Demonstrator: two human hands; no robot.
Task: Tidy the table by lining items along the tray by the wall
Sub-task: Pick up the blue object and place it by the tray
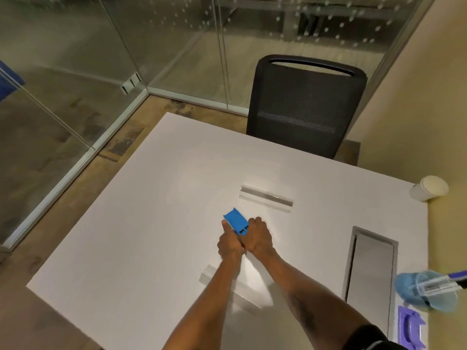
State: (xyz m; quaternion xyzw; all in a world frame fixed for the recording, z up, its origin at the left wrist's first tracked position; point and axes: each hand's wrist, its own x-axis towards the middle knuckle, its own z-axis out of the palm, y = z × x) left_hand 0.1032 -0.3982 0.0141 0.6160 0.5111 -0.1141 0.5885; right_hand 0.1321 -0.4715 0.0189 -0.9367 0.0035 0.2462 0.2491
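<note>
A small blue plastic block [236, 221] is at the middle of the white table [141, 243]. My left hand [228, 245] and my right hand [259, 238] are pressed together around its near end, both gripping it. A clear plastic strip [266, 199] lies flat just beyond the block. A second clear strip [227, 286] lies closer to me, partly hidden under my left forearm. The metal tray [370, 281] is recessed in the table near the right-hand wall.
A white paper cup [429, 189] lies on its side at the far right by the wall. A blue cloth-like item with a clear tag [427, 290] and a purple plastic piece [410, 329] sit right of the tray. A black mesh chair [303, 107] stands at the far edge.
</note>
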